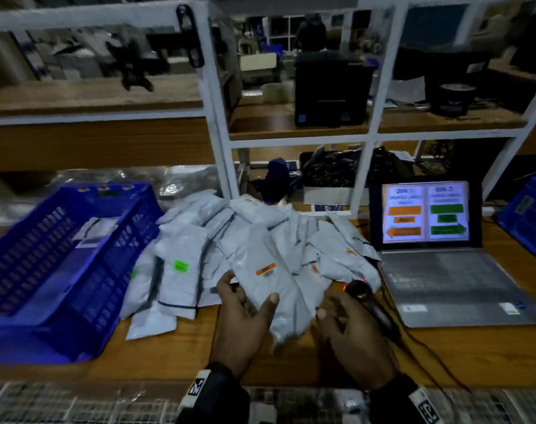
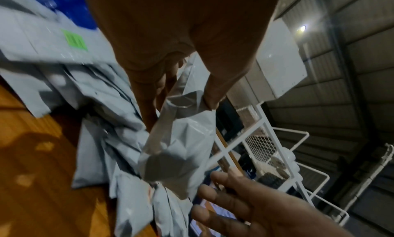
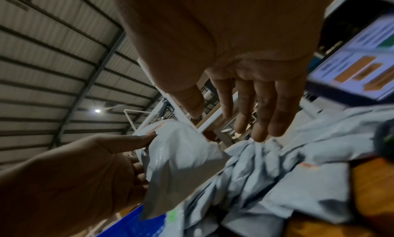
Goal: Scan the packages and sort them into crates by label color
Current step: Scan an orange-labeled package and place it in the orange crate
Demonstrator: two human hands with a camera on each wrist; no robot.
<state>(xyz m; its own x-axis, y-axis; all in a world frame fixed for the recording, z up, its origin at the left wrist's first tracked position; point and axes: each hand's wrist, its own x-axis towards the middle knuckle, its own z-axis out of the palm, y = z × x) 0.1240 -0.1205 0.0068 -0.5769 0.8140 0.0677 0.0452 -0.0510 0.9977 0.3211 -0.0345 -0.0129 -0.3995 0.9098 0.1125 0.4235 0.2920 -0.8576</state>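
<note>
Head, left hand (image 1: 245,319): grips a grey package (image 1: 268,276), thumb on top, fingers beneath, holding it over the table (image 1: 168,356) edge in front of the pile (image 1: 217,240).
Head, label (image 1: 265,269): orange, with a barcode, facing up on the held package.
Head, right hand (image 1: 353,328): fingers relaxed and spread, holding nothing, just beside the scanner (image 1: 360,290), which lies on the table showing a red glow.
Head, crates: blue crate (image 1: 61,264) on the left, with a package or so inside; a second crate (image 1: 529,218) at far right.
Head, laptop (image 1: 425,211): screen shows an orange panel with a left arrow and a green panel with a right arrow.
Left wrist, grip: thumb (image 2: 213,95) and fingers pinch the package (image 2: 181,148) near one end; the rest hangs crumpled. A green label (image 2: 74,40) shows on a pile package.
Right wrist, fingers (image 3: 262,115): straight, loose, empty, above the pile (image 3: 277,164); the left hand (image 3: 85,173) holds the package (image 3: 181,153) just to the side.
Step, judged: picking up the scanner to read the orange label.
Doing it well: keep the label flat and facing up, pull the film taut so the barcode is unwrinkled, aim the red beam squarely across it. The left arrow suggests the left crate.
</note>
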